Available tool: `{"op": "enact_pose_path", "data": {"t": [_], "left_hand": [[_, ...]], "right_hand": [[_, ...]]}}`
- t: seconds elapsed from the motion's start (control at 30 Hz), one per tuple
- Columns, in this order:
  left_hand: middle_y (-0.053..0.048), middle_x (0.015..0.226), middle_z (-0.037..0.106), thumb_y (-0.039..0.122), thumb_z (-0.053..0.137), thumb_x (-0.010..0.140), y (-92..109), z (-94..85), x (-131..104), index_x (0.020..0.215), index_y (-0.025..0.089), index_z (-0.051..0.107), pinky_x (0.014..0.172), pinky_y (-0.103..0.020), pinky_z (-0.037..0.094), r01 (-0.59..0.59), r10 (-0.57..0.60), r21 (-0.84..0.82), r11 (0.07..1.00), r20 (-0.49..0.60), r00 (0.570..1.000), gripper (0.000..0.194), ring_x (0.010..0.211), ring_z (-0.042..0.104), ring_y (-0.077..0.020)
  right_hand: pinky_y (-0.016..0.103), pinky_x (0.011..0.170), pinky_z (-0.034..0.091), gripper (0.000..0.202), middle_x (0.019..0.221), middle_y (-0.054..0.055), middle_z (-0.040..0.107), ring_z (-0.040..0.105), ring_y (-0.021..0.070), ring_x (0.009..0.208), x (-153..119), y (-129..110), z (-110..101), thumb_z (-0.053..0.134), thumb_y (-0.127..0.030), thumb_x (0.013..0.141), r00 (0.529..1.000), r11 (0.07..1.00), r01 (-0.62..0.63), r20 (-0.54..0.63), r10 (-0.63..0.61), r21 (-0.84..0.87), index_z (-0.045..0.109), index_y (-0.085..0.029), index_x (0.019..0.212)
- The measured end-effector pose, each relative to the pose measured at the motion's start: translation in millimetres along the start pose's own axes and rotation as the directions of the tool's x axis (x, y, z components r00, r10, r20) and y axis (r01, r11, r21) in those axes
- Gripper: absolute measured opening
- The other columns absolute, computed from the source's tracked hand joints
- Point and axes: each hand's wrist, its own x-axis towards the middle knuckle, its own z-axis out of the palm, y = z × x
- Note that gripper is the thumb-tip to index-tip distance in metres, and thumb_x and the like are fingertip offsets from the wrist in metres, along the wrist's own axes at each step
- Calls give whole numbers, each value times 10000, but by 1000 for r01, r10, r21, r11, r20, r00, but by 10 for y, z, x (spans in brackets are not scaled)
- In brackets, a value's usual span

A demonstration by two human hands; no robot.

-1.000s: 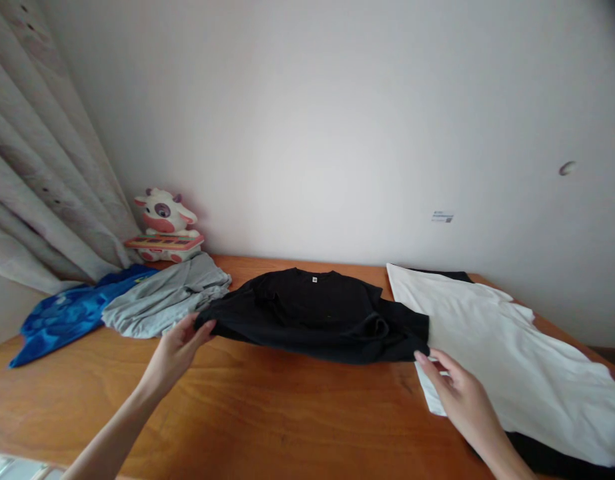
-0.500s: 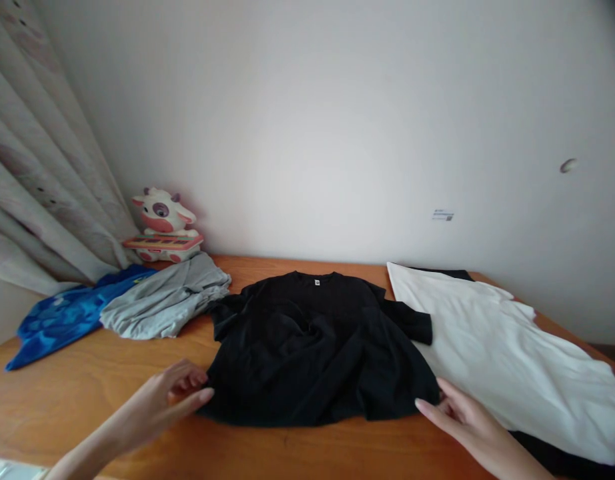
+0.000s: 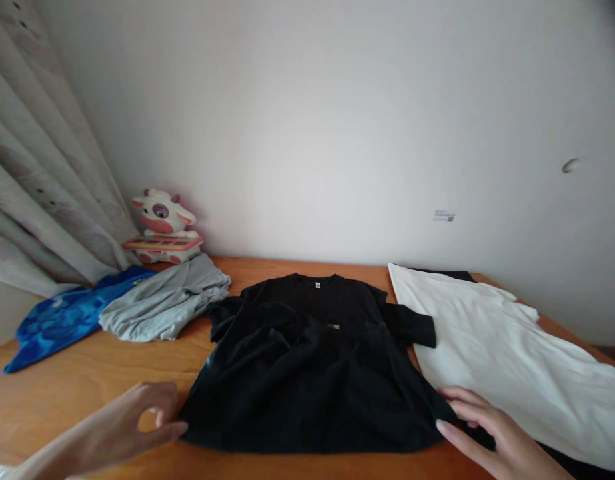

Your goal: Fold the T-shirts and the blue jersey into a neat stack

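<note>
A: What's mid-front on the tabletop [image 3: 77,387]?
B: Blk T-shirt [image 3: 307,393], laid out neck twd the wall [image 3: 307,133] — wide hem near the front edge.
A: Looks?
B: Plain, dark, soft creases over the middle; short sleeves out both sides. Sm. pale label [image 3: 317,285] at the round neck, 2nd pale tag [image 3: 334,327] lower, among folds. Layered there — can't tell if 1 garment or 2.
A: Hands?
B: R hand [image 3: 492,430]: thumb & fingers pinching the lower R corner. L hand [image 3: 120,417]: fingers curled, thumb tip at the lower L corner; can't tell if cloth's gripped.
A: Nearby?
B: White garment [image 3: 507,360] on the R, under 1 sleeve end. On the L, grey garment [image 3: 162,300], then blue garment [image 3: 70,317]; toy cow [image 3: 162,220] behind.
</note>
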Motion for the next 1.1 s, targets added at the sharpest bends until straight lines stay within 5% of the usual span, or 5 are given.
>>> {"op": "enact_pose_path", "data": {"t": [0.3,0.57,0.7,0.87,1.1], "left_hand": [[-131,1222,686,570,673,775,393,571,1088,1297,207,615,1017,-455,461,-158,225,290,944,-215,951,638,1138,616,-335],[-90,1030,686,549,571,861,553,351,1106,806,233,724,937,-377,491,-344,350,87,935,-75,934,355,1010,636,-271],[-3,711,649,572,607,835,678,101,883,735,220,684,579,-264,467,-125,211,-342,931,226,951,374,646,591,-179],[31,618,624,574,675,789,882,160,861,677,242,683,530,-260,378,-171,144,-3,985,552,821,351,578,566,-167],[-86,961,707,486,507,921,615,647,1181,876,227,689,854,-380,485,-211,250,368,906,-62,966,321,917,658,-266]], "right_hand": [[421,914,559,752,1030,126,770,731,304,992,774,-357,566,678,-619,690,995,999,-16,-100,13,-30,635,-144,1271],[400,881,561,383,1025,91,793,718,321,1012,812,-446,289,583,-484,692,998,981,30,-67,-17,191,767,-237,919],[393,864,563,377,948,68,796,716,319,1008,685,-424,87,571,-407,622,980,916,-170,156,121,362,764,-231,895],[321,784,546,223,898,11,765,712,248,892,609,-654,228,597,-307,695,843,1000,-10,538,-5,25,720,-270,877],[382,962,504,389,1151,86,691,664,246,1070,791,-960,656,575,-260,805,935,928,315,233,-268,-197,626,-244,1191]]}}
